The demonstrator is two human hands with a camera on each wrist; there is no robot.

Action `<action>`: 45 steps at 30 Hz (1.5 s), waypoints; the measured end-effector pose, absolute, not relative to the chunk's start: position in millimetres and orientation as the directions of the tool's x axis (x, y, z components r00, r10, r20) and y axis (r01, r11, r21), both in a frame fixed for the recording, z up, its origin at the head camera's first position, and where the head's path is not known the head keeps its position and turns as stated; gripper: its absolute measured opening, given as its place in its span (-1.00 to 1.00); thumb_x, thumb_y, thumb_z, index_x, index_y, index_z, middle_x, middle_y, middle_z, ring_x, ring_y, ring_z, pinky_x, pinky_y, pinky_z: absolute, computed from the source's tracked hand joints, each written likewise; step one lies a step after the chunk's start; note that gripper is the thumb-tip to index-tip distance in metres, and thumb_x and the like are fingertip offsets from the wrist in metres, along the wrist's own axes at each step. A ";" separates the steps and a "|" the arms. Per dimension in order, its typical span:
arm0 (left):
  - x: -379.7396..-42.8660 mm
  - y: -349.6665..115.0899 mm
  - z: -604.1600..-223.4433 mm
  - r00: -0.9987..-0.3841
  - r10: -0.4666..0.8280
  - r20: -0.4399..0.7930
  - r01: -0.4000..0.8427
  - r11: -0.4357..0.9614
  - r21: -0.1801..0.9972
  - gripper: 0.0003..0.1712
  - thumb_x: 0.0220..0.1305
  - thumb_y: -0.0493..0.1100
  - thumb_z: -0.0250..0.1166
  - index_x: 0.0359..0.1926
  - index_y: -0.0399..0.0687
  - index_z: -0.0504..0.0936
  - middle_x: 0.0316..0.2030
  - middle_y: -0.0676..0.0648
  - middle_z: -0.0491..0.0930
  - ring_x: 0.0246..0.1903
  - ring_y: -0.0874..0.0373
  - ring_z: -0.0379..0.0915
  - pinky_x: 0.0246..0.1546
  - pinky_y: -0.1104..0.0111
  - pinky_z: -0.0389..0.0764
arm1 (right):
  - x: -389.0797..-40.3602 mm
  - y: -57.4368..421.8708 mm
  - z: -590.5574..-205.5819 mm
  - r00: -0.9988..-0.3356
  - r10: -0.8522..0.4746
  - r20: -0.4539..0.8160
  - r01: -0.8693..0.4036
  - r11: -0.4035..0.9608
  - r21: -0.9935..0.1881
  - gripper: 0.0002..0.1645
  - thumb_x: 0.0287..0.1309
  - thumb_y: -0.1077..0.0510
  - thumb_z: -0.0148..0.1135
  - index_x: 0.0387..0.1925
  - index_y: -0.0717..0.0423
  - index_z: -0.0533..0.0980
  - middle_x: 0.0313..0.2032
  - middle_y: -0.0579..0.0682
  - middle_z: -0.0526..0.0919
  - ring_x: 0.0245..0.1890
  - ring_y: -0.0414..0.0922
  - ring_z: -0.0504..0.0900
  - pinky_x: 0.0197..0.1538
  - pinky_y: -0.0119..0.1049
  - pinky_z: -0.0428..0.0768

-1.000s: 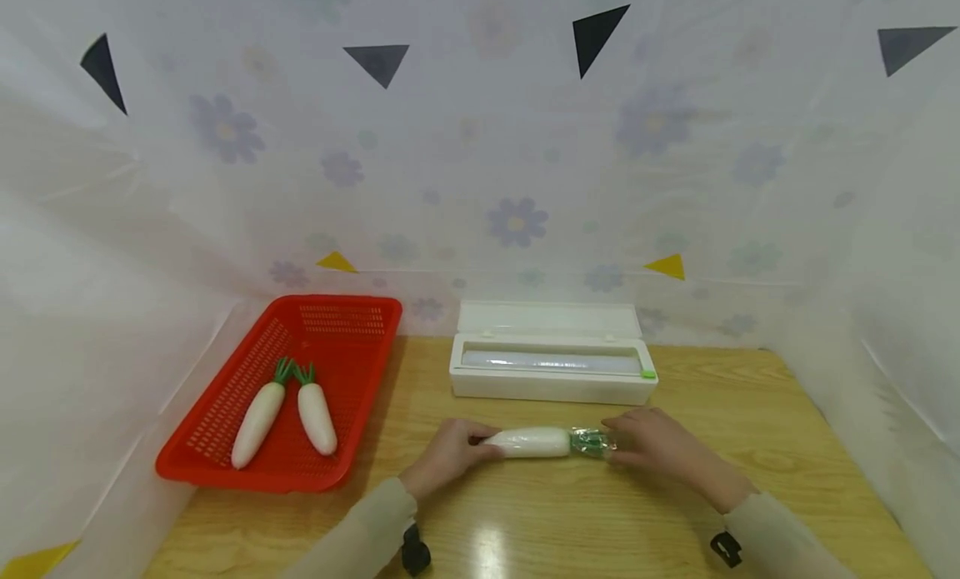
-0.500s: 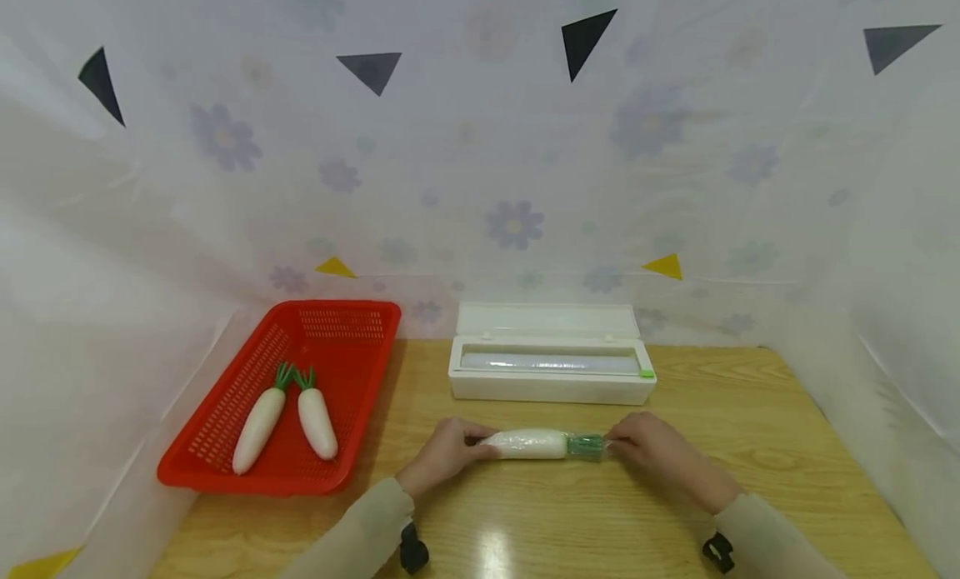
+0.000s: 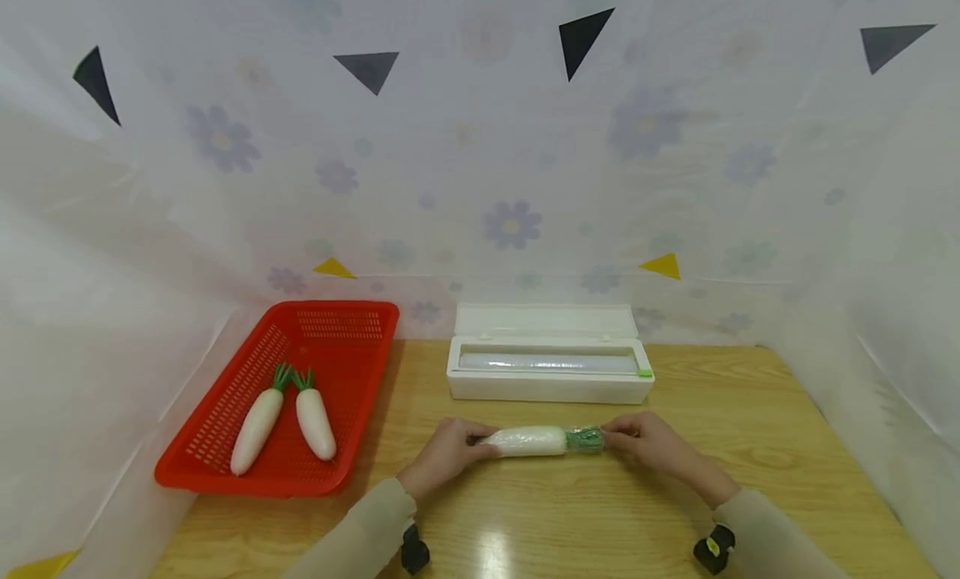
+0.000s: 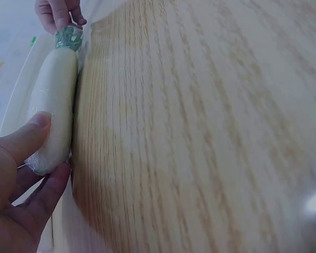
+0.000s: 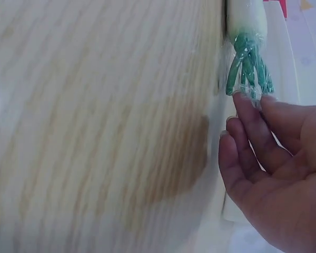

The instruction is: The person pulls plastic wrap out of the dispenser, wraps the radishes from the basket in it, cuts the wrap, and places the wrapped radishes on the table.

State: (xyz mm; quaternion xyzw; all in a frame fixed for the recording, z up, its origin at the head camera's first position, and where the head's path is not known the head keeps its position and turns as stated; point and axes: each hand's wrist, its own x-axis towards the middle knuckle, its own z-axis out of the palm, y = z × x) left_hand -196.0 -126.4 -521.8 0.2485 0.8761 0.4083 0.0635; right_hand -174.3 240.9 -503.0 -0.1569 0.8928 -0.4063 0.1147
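A white radish (image 3: 525,441) with green leaves (image 5: 247,66) lies crosswise on the wooden table, wrapped in clear plastic wrap. My left hand (image 3: 444,454) grips its root end, thumb on top and fingers curled beneath, as the left wrist view shows. At the leafy end, my right hand (image 3: 660,446) pinches the gathered wrap between thumb and index finger, just past the leaf tips. The other right fingers are loosely bent. Behind the radish stands a white plastic-wrap box (image 3: 551,387), its lid up and a film roll (image 3: 547,362) inside.
A red basket (image 3: 360,346) at the left holds two unwrapped white radishes, one longer (image 3: 257,433) and one shorter (image 3: 315,425). Flower-patterned white sheeting (image 3: 450,171) encloses the back and both sides of the table (image 3: 585,521).
The right hand has gone from beside the leaves to pinching the wrap's end, and the film now lies tighter around the leaves. The left hand keeps its hold on the root end.
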 end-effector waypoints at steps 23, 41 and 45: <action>-194.5 -122.4 -524.9 -0.839 0.520 0.161 0.476 0.557 0.680 -0.57 0.24 -0.05 0.52 0.08 -0.16 0.78 -0.03 -0.09 0.78 -0.08 0.15 0.65 -0.06 0.33 0.63 | -177.5 230.1 -503.5 -0.934 -0.305 -0.187 0.012 0.495 -0.869 -0.56 0.49 0.12 0.19 0.04 0.52 0.51 -0.34 0.08 0.77 -0.39 -0.08 0.68 -0.36 -0.27 0.61; -191.2 -130.6 -519.3 -0.777 0.617 0.127 0.505 0.489 0.711 -0.63 0.44 -0.15 0.37 0.16 -0.23 0.72 0.05 -0.12 0.75 0.01 0.16 0.66 0.05 0.30 0.65 | -172.7 225.9 -491.5 -0.904 -0.408 -0.127 -0.139 0.562 -0.816 -0.71 0.41 0.21 0.28 0.00 0.38 0.61 -0.26 0.10 0.77 -0.32 -0.10 0.68 -0.34 -0.29 0.62; -186.9 -128.5 -518.8 -0.789 0.602 0.125 0.481 0.477 0.736 -0.67 0.31 -0.14 0.49 0.05 -0.12 0.73 -0.09 -0.01 0.71 -0.15 0.24 0.57 -0.07 0.38 0.61 | -172.2 225.6 -492.2 -0.897 -0.428 -0.110 -0.159 0.545 -0.823 -0.78 0.38 0.27 0.29 -0.03 0.33 0.58 -0.26 0.11 0.76 -0.37 -0.11 0.65 -0.40 -0.30 0.60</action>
